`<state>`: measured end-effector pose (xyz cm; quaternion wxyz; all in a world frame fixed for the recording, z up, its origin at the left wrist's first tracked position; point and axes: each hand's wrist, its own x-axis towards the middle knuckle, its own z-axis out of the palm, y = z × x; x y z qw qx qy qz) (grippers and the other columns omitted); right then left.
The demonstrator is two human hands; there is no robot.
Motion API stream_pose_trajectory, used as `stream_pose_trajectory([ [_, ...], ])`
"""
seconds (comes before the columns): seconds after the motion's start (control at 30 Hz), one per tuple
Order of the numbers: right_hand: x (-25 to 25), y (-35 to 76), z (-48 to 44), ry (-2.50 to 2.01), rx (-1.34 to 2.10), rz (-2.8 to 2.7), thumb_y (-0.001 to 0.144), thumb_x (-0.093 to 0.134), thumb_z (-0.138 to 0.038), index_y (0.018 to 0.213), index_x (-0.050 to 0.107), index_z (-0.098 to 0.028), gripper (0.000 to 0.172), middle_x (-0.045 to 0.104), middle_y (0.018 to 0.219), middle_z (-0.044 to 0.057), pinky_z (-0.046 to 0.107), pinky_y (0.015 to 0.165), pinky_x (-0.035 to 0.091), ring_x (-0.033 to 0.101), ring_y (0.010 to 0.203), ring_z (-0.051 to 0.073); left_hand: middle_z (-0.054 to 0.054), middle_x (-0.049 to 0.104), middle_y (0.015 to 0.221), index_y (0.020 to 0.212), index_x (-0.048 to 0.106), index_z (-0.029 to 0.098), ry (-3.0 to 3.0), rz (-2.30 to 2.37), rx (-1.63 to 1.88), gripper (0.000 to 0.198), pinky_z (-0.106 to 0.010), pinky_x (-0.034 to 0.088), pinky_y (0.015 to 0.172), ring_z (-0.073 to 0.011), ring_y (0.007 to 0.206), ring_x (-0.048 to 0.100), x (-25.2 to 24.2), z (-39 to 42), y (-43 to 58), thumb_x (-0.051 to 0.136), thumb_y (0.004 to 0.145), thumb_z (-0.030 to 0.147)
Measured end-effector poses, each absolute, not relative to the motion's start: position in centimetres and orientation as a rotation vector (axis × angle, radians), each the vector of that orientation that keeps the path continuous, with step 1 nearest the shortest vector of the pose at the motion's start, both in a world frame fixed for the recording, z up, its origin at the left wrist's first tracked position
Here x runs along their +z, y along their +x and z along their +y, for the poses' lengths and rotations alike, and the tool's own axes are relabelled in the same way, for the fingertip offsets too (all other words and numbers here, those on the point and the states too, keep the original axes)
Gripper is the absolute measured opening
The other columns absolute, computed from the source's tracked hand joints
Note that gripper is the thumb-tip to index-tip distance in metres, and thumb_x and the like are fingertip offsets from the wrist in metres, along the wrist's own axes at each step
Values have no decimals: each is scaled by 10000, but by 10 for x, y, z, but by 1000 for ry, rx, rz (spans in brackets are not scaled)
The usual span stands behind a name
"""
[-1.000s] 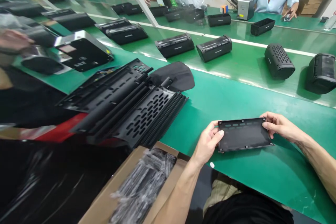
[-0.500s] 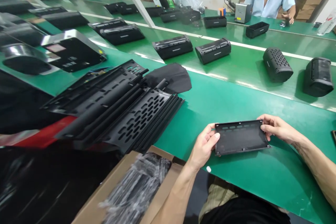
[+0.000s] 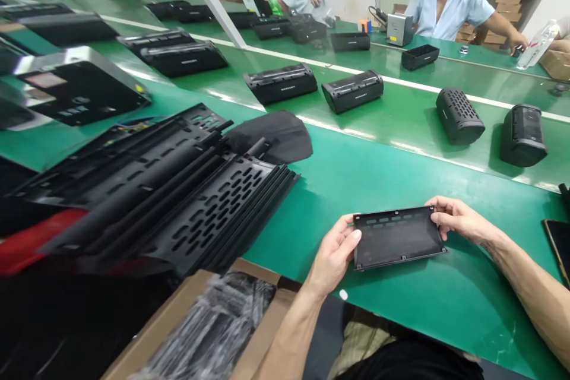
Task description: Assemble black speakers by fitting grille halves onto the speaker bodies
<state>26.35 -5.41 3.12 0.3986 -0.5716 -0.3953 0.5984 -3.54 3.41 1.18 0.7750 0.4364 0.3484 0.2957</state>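
Both my hands hold a thin black rectangular panel [image 3: 398,237] a little above the green workbench. It has a row of small slots along its far edge and small tabs on its edges. My left hand [image 3: 333,256] grips its left short end, and my right hand [image 3: 458,219] holds its right end, fingers over the corner. The hands hide parts of those ends. Left of them lies a heap of black perforated casing panels [image 3: 209,208], out of reach of neither hand's fingers touching it.
A cardboard box [image 3: 209,326] of plastic-wrapped parts sits at the near edge. Black cylindrical speakers [image 3: 458,116] stand in a row on a green conveyor [image 3: 401,80] behind a white rail. A phone [image 3: 556,246] lies at the right edge. Co-workers [image 3: 445,6] sit beyond.
The whole view has swung, so the scene slides left and the far co-workers show more. The panel stays in both hands, and a phone has come into view at the right.
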Motion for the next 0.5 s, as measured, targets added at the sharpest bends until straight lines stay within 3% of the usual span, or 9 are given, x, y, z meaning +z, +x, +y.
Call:
stream_pose_trajectory([
  [0.17, 27, 263, -54, -1436, 1503, -981, 782, 850, -467, 1003, 648, -190, 407, 610, 704, -62, 213, 477, 485, 576, 470, 80, -83, 793, 944, 1180, 666, 167, 924, 763, 691, 558, -297, 603, 710, -237, 826, 757, 13, 32, -32, 875, 790, 507],
  [0.27, 30, 264, -52, -1364, 1544, -887, 760, 886, -493, 985, 656, -192, 441, 626, 696, -54, 207, 484, 501, 578, 482, 78, -36, 776, 831, 1161, 677, 193, 864, 766, 694, 535, -268, 574, 575, -179, 620, 700, 14, 31, -38, 896, 768, 482],
  [0.37, 36, 261, -46, -1212, 1644, -783, 716, 932, -508, 974, 662, -192, 489, 623, 677, -56, 193, 460, 496, 561, 475, 73, -32, 763, 742, 1194, 714, 228, 692, 676, 549, 586, -264, 473, 389, -159, 421, 596, 15, 34, -48, 781, 816, 671],
  [0.5, 46, 252, -33, -1098, 1801, -850, 691, 955, -485, 978, 678, -179, 503, 643, 714, -50, 194, 474, 519, 595, 508, 78, -151, 807, 821, 1140, 781, 142, 500, 395, 51, 878, -322, 545, 454, -254, 538, 728, 15, 43, -46, 506, 836, 918],
])
